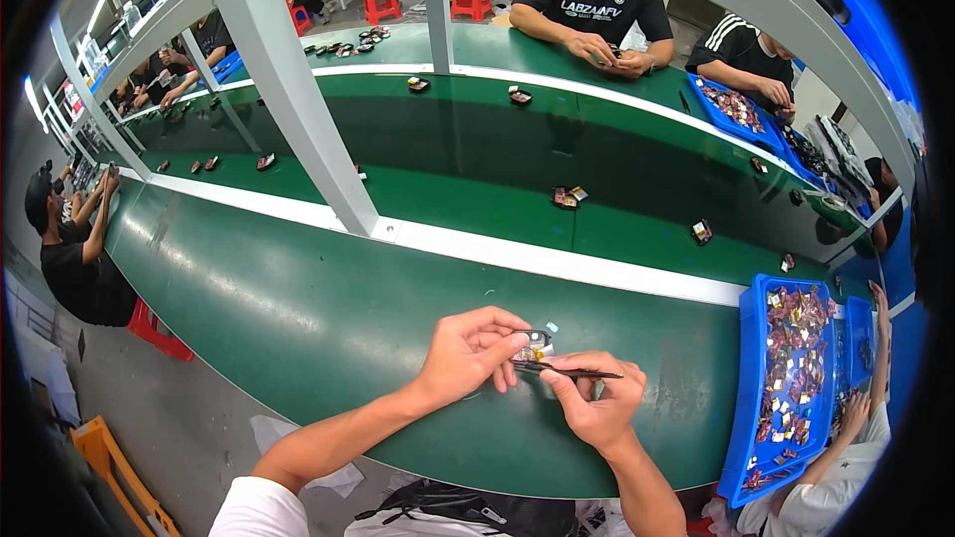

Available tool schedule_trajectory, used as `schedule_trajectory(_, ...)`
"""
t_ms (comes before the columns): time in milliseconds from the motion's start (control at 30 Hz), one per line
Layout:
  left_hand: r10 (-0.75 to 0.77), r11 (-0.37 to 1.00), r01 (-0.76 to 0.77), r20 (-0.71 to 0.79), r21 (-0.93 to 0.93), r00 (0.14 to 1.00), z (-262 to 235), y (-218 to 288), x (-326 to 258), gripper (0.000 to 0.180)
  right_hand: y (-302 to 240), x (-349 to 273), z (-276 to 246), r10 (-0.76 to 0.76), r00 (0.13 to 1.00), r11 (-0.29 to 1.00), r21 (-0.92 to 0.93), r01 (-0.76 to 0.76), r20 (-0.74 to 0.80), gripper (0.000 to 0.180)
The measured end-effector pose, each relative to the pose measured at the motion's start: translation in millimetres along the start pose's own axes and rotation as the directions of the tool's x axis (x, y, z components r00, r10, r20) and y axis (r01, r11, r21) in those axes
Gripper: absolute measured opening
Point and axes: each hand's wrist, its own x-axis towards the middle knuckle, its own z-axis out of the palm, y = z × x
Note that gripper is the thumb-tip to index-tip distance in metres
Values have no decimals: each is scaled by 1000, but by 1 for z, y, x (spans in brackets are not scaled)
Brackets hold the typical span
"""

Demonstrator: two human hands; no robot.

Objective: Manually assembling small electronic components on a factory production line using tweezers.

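Over the near green worktop [398,288], my left hand [466,350] pinches a small black-framed electronic part [535,342] with pale and yellow bits inside. Beside it, my right hand [601,404] is closed on dark, thin tweezers [587,373]. Their tip reaches the lower edge of the part, and the exact contact is hidden by my fingers. A small light-blue scrap [552,327] lies just beyond the part.
At my right stands a blue tray [748,388] of small wrapped parts, with another person's arm [879,348] beside it. Past a white rail [517,254], the green conveyor carries scattered parts [568,198]. A grey post [298,89] rises at front left. Co-workers sit across.
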Motion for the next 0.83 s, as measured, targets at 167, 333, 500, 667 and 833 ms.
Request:
schedule_trajectory(167, -19, 1000, 20, 16, -5, 1000, 2, 1, 0, 23, 6, -2, 1, -34, 999, 999, 12, 34, -15, 16)
schedule_trajectory(333, -24, 1000, 25, 63, -19, 998, 2, 4, 2, 26, 7, -2, 2, -74, 997, 997, 6, 74, -34, 16)
schedule_trajectory(500, -28, 1000, 28, 39, -3, 999, 4, -1, 2, 27, 7, -2, 6, -203, 979, 979, -34, 203, -16, 15)
schedule_trajectory(667, 2, 998, -1, -9, 63, 1000, 8, -3, 0, 25, 11, -3, 6, -278, 961, 954, -117, 277, 11, 16)
schedule_trajectory(833, 28, 984, -18, -50, 177, 998, 10, -7, -2, 26, 9, -1, 6, -276, 961, 951, -137, 277, 29, 16)
